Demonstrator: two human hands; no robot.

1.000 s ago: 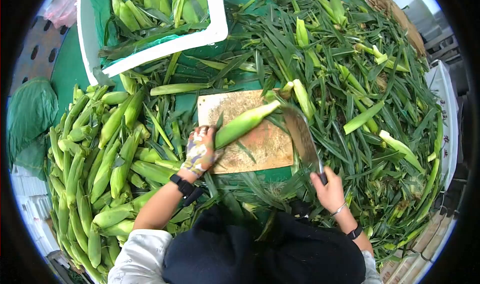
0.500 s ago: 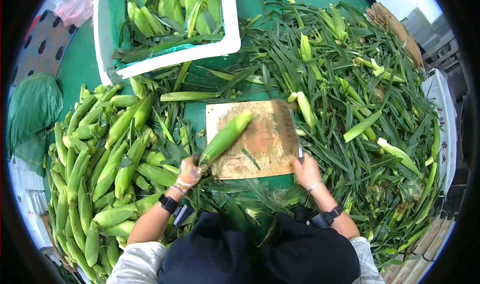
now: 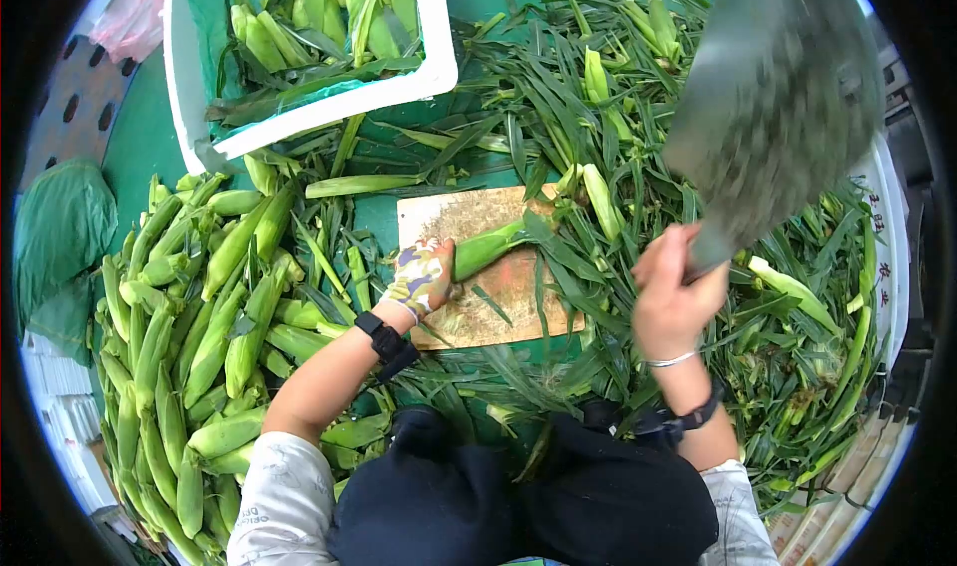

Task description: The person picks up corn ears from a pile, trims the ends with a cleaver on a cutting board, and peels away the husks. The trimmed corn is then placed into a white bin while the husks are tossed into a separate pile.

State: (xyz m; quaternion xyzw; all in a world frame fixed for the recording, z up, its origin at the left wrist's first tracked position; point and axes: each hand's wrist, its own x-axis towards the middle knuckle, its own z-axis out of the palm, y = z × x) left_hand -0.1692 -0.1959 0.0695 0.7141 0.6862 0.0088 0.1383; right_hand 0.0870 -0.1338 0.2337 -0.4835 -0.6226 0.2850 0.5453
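Note:
My left hand [image 3: 421, 275], in a camouflage-patterned glove, is closed around the left end of a green ear of corn [image 3: 486, 248] in its husk. The ear lies across a worn wooden chopping board [image 3: 454, 329], with long leaves spreading from its right end. My bare right hand [image 3: 678, 297] grips the handle of a broad cleaver [image 3: 773, 108]. Its blade is raised at the upper right, apart from the ear and blurred by motion.
Husked-on ears of corn [image 3: 214, 337] are heaped on the left. A white foam box [image 3: 309, 128] with green lining and more ears stands at the back. Cut leaves and stalk pieces [image 3: 558, 88] cover the right side. A green mesh bag [image 3: 65, 237] lies far left.
My right hand has lifted the cleaver up and to the right from the board's edge. My left hand has moved up onto the board, and the ear there now has leaves at its right end.

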